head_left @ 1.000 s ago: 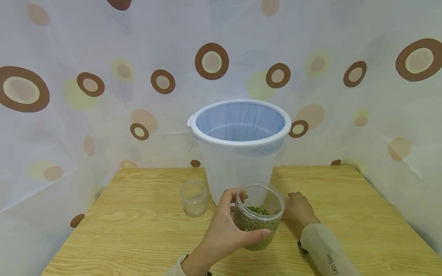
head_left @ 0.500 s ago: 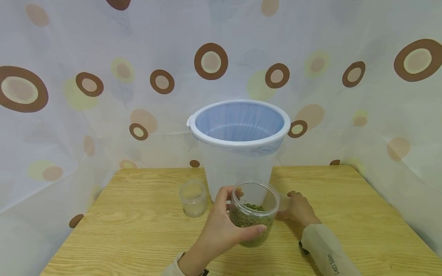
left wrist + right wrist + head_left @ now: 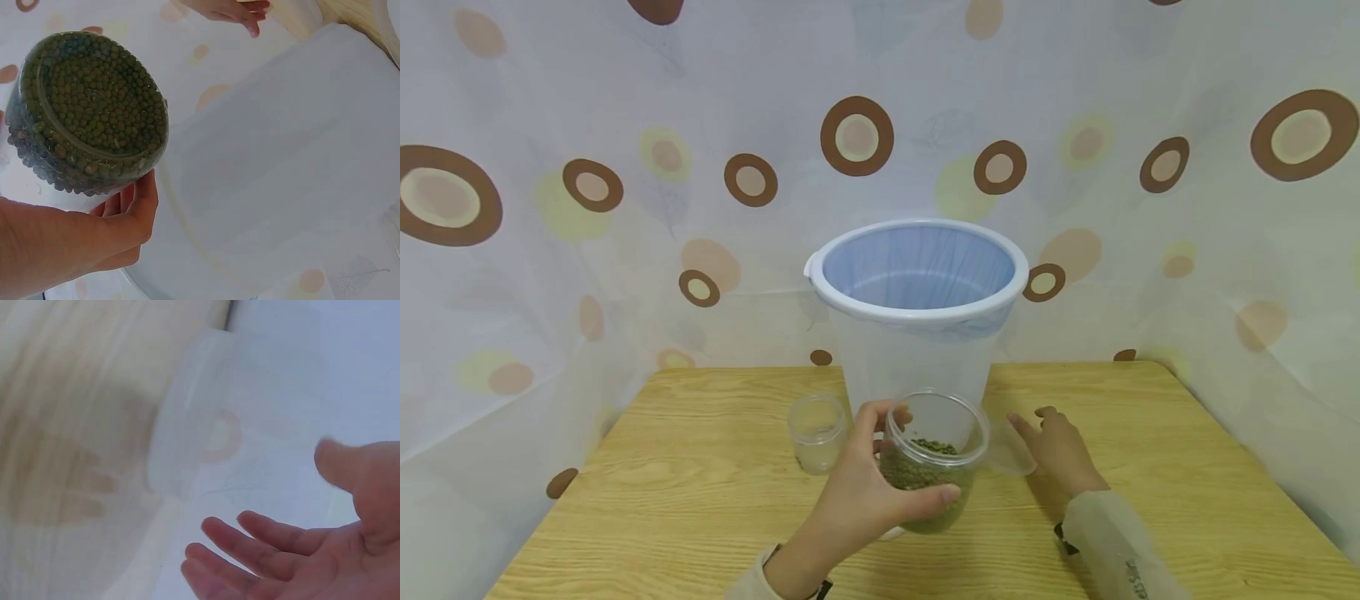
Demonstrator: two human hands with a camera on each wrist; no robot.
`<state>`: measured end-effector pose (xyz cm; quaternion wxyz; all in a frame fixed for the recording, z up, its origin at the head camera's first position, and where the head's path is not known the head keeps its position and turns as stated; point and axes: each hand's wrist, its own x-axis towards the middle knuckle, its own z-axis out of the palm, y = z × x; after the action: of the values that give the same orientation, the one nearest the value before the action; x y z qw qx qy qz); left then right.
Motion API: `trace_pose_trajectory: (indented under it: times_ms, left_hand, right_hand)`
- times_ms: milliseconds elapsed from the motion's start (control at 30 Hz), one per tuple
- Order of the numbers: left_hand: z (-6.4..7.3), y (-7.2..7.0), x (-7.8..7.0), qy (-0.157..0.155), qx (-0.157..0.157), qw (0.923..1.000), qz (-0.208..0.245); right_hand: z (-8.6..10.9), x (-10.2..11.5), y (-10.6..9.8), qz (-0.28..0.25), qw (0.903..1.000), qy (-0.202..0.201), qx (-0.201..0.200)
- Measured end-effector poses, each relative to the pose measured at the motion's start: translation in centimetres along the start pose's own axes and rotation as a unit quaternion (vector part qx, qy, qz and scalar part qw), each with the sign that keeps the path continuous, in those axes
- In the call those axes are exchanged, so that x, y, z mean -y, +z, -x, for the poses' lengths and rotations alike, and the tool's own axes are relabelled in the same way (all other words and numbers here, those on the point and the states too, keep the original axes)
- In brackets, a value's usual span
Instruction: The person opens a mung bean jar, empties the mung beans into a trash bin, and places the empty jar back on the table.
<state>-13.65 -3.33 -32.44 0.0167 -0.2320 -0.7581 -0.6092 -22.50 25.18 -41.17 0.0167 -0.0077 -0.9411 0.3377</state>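
My left hand (image 3: 863, 493) grips the jar (image 3: 934, 472) with green beans (image 3: 100, 94), now a little more to my left, in front of the bin (image 3: 917, 354). My right hand (image 3: 1063, 454) has spread its fingers beside the clear piece (image 3: 187, 415), so this seems released.

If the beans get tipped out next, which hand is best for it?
Probably the left hand: it grips the jar of beans, which is tilted. The right hand is open and holds nothing.
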Motion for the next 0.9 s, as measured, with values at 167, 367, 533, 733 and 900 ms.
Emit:
trace_pose_trajectory:
  times_ms: [167, 367, 533, 733, 900]
  left_hand:
    - [0.0, -0.7, -0.2, 0.004, -0.008, 0.9998, -0.018]
    - [0.3, -1.4, -0.5, -0.014, -0.004, 0.9996, -0.023]
    - [0.3, -1.8, -0.6, -0.012, -0.004, 0.9998, -0.016]
    - [0.5, -2.3, -0.7, -0.016, -0.007, 0.9997, -0.018]
    - [0.8, -2.6, -0.9, -0.025, -0.011, 0.9994, -0.020]
  right_hand:
    - [-0.1, 0.7, -0.9, -0.011, 0.9993, -0.014, -0.034]
    - [-0.2, 2.1, -2.0, -0.048, 0.9941, -0.042, -0.088]
    - [0.0, 4.0, -3.5, -0.081, 0.9875, -0.056, -0.123]
    - [-0.1, 5.4, -5.2, -0.100, 0.9796, -0.071, -0.159]
    - [-0.5, 6.8, -6.7, -0.104, 0.9680, -0.098, -0.206]
